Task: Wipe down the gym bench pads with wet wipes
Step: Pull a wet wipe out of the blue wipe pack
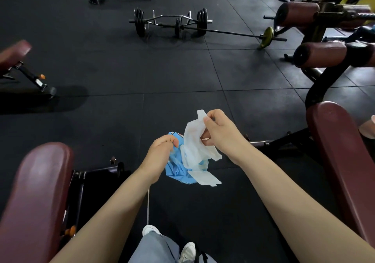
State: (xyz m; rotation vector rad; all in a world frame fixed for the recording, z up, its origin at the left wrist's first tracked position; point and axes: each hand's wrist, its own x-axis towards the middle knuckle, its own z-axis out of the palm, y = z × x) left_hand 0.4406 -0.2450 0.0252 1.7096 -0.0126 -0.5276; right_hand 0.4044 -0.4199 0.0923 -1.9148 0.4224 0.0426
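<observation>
My left hand (160, 157) grips a crumpled blue wet-wipe packet (176, 171) in mid air above the floor. My right hand (219, 133) pinches a white wet wipe (192, 141) that trails up out of the packet, and more white wipe hangs below the packet. A maroon bench pad (38, 197) lies at the lower left. Another maroon bench pad (341, 161) runs along the right.
Black rubber floor tiles (142, 76) lie ahead. A loaded barbell (172, 22) and a long bar with a yellow plate (267, 36) lie on the floor farther off. Padded rollers (320, 56) of a machine stand at the right, another bench (14, 53) at the left.
</observation>
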